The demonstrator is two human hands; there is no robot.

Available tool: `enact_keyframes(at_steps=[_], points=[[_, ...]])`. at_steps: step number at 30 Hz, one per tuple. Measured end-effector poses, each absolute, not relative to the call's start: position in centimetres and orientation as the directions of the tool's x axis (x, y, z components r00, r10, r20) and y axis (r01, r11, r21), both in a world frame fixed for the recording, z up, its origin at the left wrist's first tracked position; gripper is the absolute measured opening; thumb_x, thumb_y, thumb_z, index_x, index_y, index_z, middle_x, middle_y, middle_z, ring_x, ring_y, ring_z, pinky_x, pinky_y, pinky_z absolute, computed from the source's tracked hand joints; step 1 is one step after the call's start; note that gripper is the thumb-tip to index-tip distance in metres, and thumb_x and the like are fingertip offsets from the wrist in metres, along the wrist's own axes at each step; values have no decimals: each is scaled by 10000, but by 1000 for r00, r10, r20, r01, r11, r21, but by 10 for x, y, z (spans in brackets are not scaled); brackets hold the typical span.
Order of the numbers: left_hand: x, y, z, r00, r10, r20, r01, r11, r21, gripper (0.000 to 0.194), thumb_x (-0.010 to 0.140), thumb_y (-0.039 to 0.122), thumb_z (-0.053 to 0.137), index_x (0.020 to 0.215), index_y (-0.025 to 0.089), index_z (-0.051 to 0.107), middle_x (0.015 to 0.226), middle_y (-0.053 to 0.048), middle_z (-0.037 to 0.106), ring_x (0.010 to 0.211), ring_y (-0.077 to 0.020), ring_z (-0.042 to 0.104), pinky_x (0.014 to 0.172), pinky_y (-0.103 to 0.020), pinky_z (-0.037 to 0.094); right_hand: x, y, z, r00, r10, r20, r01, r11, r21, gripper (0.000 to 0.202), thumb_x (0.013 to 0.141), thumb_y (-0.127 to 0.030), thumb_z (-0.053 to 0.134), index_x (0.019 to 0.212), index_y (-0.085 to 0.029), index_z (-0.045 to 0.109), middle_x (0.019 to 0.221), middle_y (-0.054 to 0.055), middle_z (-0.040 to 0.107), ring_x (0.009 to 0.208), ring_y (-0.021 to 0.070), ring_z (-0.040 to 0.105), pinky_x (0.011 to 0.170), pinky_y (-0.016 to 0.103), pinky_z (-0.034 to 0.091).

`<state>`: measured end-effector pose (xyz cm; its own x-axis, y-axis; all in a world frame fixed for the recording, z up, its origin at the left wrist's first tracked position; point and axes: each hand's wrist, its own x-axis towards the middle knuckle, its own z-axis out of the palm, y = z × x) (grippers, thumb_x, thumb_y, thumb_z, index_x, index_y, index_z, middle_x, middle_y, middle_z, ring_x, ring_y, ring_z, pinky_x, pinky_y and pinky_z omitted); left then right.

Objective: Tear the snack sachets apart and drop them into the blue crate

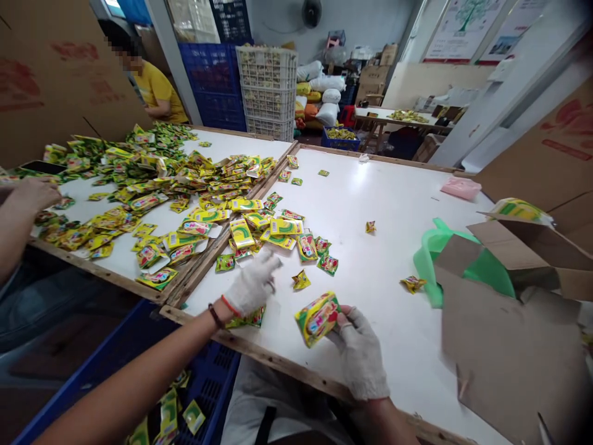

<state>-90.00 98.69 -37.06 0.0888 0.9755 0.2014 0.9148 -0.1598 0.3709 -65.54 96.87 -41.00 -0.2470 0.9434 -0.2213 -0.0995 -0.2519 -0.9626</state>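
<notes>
Yellow-green packet (pixel 318 318) gripped by the right hand (pixel 362 351), lower centre; left hand (pixel 252 285), loosely spread, held near piled packets (pixel 286 227). Loose packets (pixel 193 417) contained in blue crate (pixel 215 386), lower left; stacked white crates (pixel 266 69), upper centre, seen filled.

The packet (pixel 317 318) looks glossy; the gloves (pixel 364 361) are matt knitted cloth; the smooth tabletop (pixel 343 210) (shiny under light) has wooden edging (pixel 287 369); the carton (pixel 495 352) is matt cardboard.
</notes>
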Motion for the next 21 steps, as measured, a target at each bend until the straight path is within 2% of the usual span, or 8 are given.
enact_keyframes(at_steps=[2, 5, 9, 16, 17, 18, 20, 21], points=[[-934, 1009, -371, -135, 980, 149, 982, 113, 149, 506, 678, 139, 569, 1179, 156, 495, 1286, -148, 391, 1198, -303, 377, 996, -424, 328, -665, 959, -400, -489, 822, -291, -130, -399, -908, 271, 764, -369, 599, 962, -185, 602, 908, 65, 673, 752, 186, 643, 671, 333, 529], [-970, 1032, -372, -289, 956, 55, 957, 291, -25, 608, 667, 287, 616, 1236, 160, 443, 1270, -184, 392, 1159, -365, 394, 920, -467, 358, -674, 947, -391, -671, 674, -309, 40, -384, -923, 331, 709, -306, 663, 1009, -175, 613, 915, 76, 678, 811, 191, 634, 702, 310, 506], [-976, 1042, -377, -272, 962, 9, 962, 272, -21, 386, 765, 374, 504, 1084, 157, 536, 1063, -140, 542, 941, -279, 543, 796, -372, 420, -675, 951, -396, -556, 764, -327, 19, -382, -924, 300, 717, -341, 647, 947, -152, 618, 819, 67, 660, 735, 173, 626, 625, 284, 493], [-952, 1028, -367, -265, 960, 92, 964, 265, 19, 274, 819, 323, 439, 1002, 160, 561, 975, -125, 587, 883, -255, 563, 741, -342, 407, -665, 964, -400, -480, 805, -349, -50, -422, -905, 402, 661, -439, 692, 919, -142, 610, 754, 52, 634, 672, 168, 630, 549, 268, 482], [-946, 1022, -364, -276, 953, 125, 960, 269, 73, 289, 835, 358, 423, 1000, 166, 562, 960, -113, 596, 879, -245, 566, 740, -329, 409, -666, 965, -400, -467, 807, -363, -53, -435, -899, 417, 641, -450, 704, 902, -137, 612, 742, 53, 635, 665, 172, 631, 542, 269, 483], [-938, 1014, -362, -299, 940, 164, 945, 267, 192, 316, 845, 398, 411, 999, 168, 562, 942, -101, 606, 874, -235, 571, 736, -316, 415, -668, 965, -401, -454, 806, -380, -57, -451, -891, 432, 624, -459, 713, 888, -132, 614, 735, 56, 636, 659, 175, 633, 537, 270, 486], [-914, 997, -363, -391, 901, 187, 761, 202, 616, 392, 850, 471, 390, 1025, 159, 549, 928, -88, 624, 851, -217, 587, 716, -296, 441, -675, 965, -404, -430, 805, -409, -69, -481, -874, 470, 613, -468, 716, 915, -124, 612, 779, 79, 649, 677, 185, 641, 548, 282, 502], [-898, 988, -366, -434, 890, 137, 543, 137, 828, 425, 847, 492, 390, 1053, 150, 535, 943, -89, 629, 839, -210, 595, 704, -292, 458, -680, 966, -407, -422, 809, -409, -82, -484, -871, 492, 620, -467, 710, 957, -125, 603, 841, 98, 655, 714, 195, 646, 569, 292, 514]])
